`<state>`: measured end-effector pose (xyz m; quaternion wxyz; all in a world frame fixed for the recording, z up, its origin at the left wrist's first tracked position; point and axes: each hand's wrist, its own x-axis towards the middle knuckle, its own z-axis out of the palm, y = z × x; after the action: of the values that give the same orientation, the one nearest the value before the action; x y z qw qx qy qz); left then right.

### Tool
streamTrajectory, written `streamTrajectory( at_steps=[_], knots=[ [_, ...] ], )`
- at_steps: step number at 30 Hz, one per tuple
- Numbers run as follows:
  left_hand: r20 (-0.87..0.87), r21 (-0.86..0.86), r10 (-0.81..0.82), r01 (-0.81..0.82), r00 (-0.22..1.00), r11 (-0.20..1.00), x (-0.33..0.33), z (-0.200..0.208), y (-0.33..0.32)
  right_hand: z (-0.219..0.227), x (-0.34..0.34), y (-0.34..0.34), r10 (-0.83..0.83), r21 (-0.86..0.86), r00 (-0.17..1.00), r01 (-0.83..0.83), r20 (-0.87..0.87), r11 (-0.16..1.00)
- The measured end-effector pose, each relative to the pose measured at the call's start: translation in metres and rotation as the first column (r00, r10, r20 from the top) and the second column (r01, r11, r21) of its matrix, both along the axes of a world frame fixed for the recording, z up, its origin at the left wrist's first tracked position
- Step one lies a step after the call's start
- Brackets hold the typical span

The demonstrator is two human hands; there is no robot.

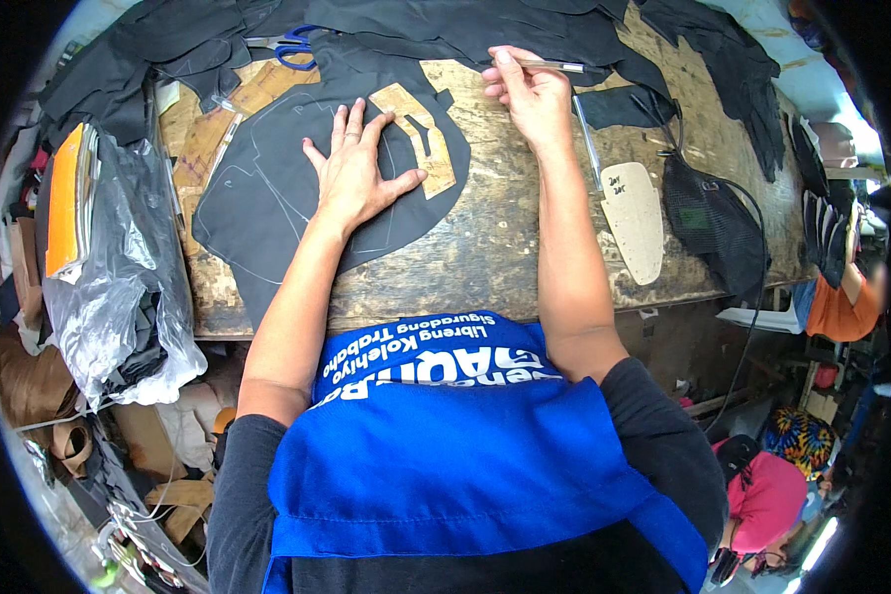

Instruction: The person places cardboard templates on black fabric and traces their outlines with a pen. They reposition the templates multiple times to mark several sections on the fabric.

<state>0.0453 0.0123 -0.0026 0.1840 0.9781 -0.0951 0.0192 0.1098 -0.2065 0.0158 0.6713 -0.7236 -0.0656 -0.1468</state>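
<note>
My left hand (351, 178) lies flat with fingers spread on a piece of black sheet material (257, 223) that carries thin pale drawn outlines. Its fingertips and thumb press against the edge of a tan, angled pattern template (444, 178) with a slot cut through it. Up and to the right, my right hand (530, 94) is off the black piece, over the wooden table (485, 247). Between its thumb and fingers is a slim silvery pen (562, 66), pointing right. A second slim pen (588, 139) rests on the table beside my right forearm.
Blue-handled scissors (295, 48) lie at the back left among black sheets (396, 64). Right of my forearm are a tan sole-shaped template (632, 233) and a black mesh item (708, 223) with a cable. A plastic bag (119, 297) hangs left. Other people, one in pink (767, 495), are at right.
</note>
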Motion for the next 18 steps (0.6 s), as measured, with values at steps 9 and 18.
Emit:
streamTrajectory(
  at_steps=[9,18],
  knots=[
    [-0.020,0.062,0.024,-0.023,0.999,0.998,0.002,0.000,-0.006,0.012,-0.001,-0.012,-0.048,0.149,0.998,0.042,0.037,0.988],
    [-0.026,0.017,0.066,-0.066,0.997,0.998,0.002,0.006,-0.010,-0.013,-0.040,0.008,0.058,-0.016,0.963,-0.065,-0.264,0.998]
  ],
)
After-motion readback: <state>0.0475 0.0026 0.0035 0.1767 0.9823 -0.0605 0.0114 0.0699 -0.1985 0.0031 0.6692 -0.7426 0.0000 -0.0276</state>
